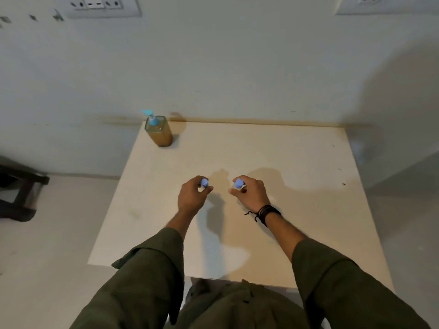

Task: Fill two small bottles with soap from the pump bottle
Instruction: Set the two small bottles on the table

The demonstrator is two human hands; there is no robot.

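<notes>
Left hand curled round a small blue-capped bottle, right hand gripped the second bottle, both mid-table, pump bottle upright at far left corner, well apart.

- Light wooden table, square top, stood pushed against the wall, a few small dark specks on its right side.
- Pale wall behind it carried a brownish smear along the line of the table's far edge.
- Switch-and-socket plate sat at top left of the wall; a second socket plate at top right, cut off by the frame.
- Dark wooden furniture stood on the floor at far left, only partly in view.
- Floor was pale and plain.
</notes>
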